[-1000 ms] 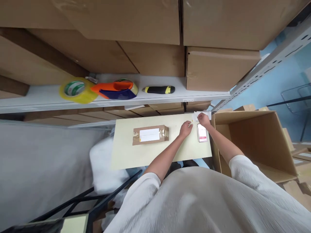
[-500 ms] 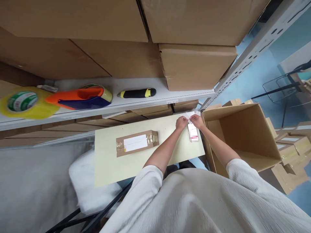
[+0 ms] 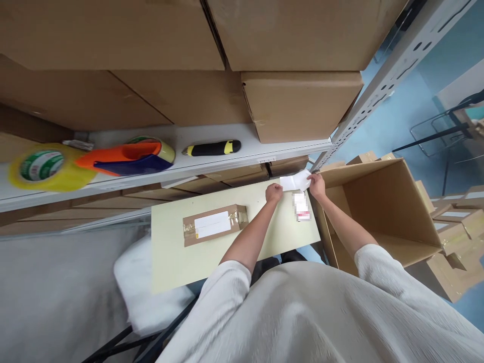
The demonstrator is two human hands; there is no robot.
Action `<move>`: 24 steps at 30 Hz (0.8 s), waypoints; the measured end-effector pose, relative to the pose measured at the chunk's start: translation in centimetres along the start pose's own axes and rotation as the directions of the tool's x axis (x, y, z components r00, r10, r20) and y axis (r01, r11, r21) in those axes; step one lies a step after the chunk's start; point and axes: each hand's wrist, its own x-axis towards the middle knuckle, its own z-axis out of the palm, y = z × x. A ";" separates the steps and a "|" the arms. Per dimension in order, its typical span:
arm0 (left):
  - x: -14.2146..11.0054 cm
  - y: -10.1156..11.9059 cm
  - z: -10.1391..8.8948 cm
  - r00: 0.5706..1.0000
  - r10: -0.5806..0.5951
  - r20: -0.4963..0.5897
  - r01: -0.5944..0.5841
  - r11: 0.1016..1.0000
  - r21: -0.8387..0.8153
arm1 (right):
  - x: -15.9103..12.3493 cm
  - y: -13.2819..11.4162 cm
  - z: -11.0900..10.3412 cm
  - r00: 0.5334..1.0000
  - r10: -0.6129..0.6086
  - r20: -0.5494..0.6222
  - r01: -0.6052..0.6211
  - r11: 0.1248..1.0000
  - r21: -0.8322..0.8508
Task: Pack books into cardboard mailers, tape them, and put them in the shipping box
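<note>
While hands hold white paper | phone near | open carton beside table

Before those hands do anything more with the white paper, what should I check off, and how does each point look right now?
1. Left hand holds one end of the white paper: ok.
2. Right hand holds the other end: ok.
3. Paper lies fully flat: not ok, its right part looks bent.
4. Phone clear of the paper: cannot tell, they meet in this view.
5. Parcel rests label up on the table: ok.
6. Knife away from the hands, on the shelf: ok.
</note>
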 end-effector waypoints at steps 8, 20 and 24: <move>-0.6 -1.0 -2.7 0.994 -0.068 -0.091 0.071 0.997 0.034 | -1.0 0.0 0.2 0.989 0.147 -0.020 -0.148 0.962 -0.228; -2.1 -2.1 -5.1 0.973 -0.059 -0.221 0.048 0.997 -0.054 | -2.0 0.6 1.7 0.981 0.101 -0.164 -0.133 0.972 -0.194; -2.8 -2.0 -5.7 0.980 -0.023 -0.199 0.001 0.994 -0.113 | -2.8 0.4 2.0 0.993 0.051 -0.110 -0.073 0.976 -0.204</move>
